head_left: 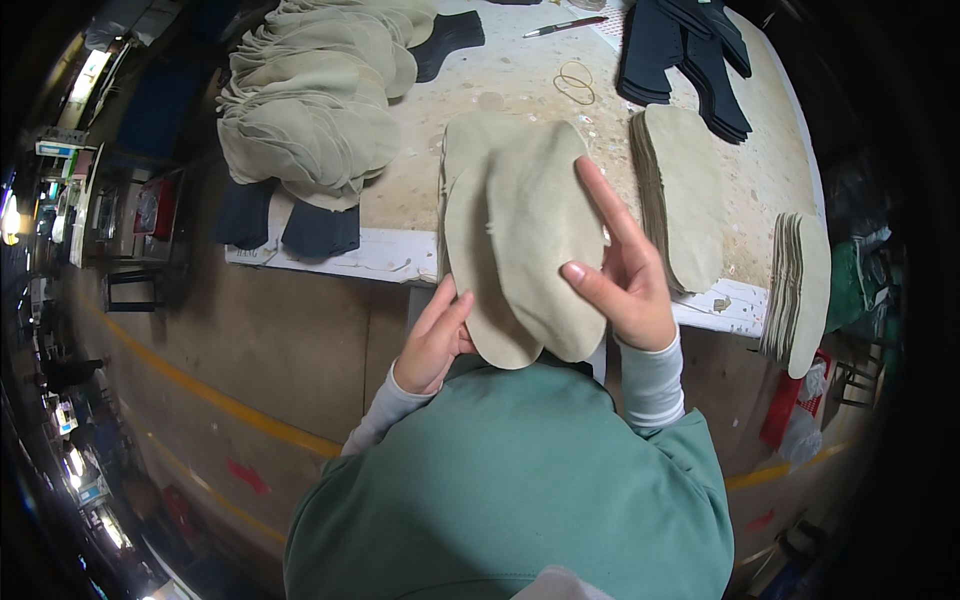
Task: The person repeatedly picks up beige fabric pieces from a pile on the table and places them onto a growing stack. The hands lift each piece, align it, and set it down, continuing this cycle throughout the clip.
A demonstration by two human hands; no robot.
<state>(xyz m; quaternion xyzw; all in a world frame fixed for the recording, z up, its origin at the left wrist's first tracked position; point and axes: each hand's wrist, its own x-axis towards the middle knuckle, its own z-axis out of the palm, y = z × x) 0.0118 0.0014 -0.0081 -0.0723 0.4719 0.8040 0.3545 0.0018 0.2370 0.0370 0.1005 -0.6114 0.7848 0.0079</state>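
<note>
Beige, insole-shaped fabric pieces are between my two hands at the table's near edge. My right hand (635, 285) grips the upper fabric piece (545, 230), thumb on its face and index finger stretched along its right edge. That piece is slightly bowed and overlaps a lower fabric piece (500, 325). My left hand (432, 340) is closed at the lower left edge of the lower piece, thumb on top. Both rest over a stack of similar beige pieces (470, 130), whose far end shows on the table.
A large fanned heap of beige pieces (310, 110) lies at the left, by black shaped pieces (325, 228). On the right are beige stacks (690, 190), one overhanging the edge (800, 290). Black pieces (690, 60), rubber bands (575, 83) and a pen (565, 27) lie farther back.
</note>
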